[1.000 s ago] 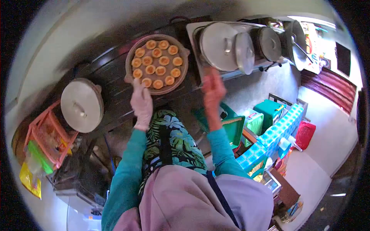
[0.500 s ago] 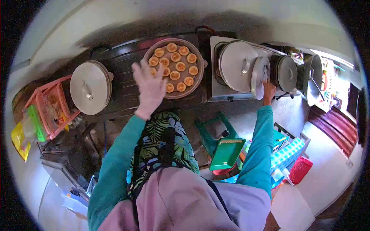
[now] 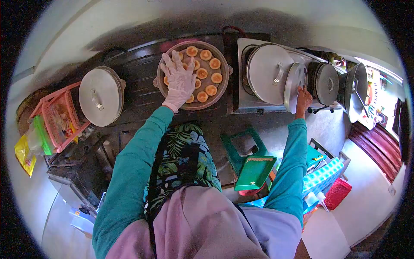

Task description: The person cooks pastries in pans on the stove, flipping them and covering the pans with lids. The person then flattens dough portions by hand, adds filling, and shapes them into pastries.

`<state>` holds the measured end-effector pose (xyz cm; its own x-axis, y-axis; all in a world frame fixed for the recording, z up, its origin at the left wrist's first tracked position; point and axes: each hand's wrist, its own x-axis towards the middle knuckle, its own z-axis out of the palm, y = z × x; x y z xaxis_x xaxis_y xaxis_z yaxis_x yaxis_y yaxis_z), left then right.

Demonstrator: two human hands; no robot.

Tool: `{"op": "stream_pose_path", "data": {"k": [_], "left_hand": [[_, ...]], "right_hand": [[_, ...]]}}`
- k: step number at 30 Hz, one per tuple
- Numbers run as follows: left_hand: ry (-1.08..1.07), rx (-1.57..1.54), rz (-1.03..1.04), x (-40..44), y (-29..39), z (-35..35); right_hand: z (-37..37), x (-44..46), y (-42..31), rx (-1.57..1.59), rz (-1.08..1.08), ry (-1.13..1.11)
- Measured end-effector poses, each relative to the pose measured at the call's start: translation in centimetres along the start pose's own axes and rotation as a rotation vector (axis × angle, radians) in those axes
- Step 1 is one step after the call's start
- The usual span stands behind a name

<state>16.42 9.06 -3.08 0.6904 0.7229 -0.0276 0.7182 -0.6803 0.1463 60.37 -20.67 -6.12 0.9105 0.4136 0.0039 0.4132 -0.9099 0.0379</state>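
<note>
My left hand (image 3: 178,80), in a clear glove, is spread over the left part of a round pan (image 3: 223,86). Golden round cakes (image 3: 202,73) lie in the pan, some hidden under the hand. My right hand (image 3: 303,100), bare, is at the front edge of a smaller metal lid (image 3: 294,88), its fingers bent against the lid. Whether they grip a knob there I cannot make out. This lid leans beside a large lidded pot (image 3: 267,73) on the stove (image 3: 241,101).
Another lidded pan (image 3: 100,96) stands at the left, beside a pink basket (image 3: 60,116). Right of the stove's large pot are a dark lidded pot (image 3: 326,84) and a wok (image 3: 357,93). Below stand a green stool (image 3: 235,157) and a green tray (image 3: 255,172).
My right hand has moved right, away from beside the pan, to the smaller lid. The gloved left hand rose from the pan's lower left edge and now spreads over the cakes. The view shifted.
</note>
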Motion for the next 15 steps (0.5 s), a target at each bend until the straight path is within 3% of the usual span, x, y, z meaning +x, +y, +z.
{"op": "stream_pose_path", "data": {"k": [4, 6, 10, 13, 15], "left_hand": [[-0.031, -0.034, 0.042, -0.6, 1.0, -0.5], [-0.063, -0.060, 0.033, -1.4, 1.9, -0.7], [-0.041, -0.106, 0.000, -2.1, 2.9, -0.2], [-0.023, -0.100, -0.035, -2.6, 2.8, -0.1], [0.019, -0.109, -0.068, -2.8, 2.2, -0.5]], "right_hand": [[0.6, 0.1, 1.3, 0.188, -0.100, 0.013], [1.2, 0.6, 1.9, -0.113, -0.140, 0.022], [1.5, 0.2, 2.7, -0.018, -0.139, 0.129], [-1.4, -1.4, 2.2, 0.161, -0.125, 0.210], [-5.8, -3.6, -0.1, 0.179, 0.059, 0.141]]}}
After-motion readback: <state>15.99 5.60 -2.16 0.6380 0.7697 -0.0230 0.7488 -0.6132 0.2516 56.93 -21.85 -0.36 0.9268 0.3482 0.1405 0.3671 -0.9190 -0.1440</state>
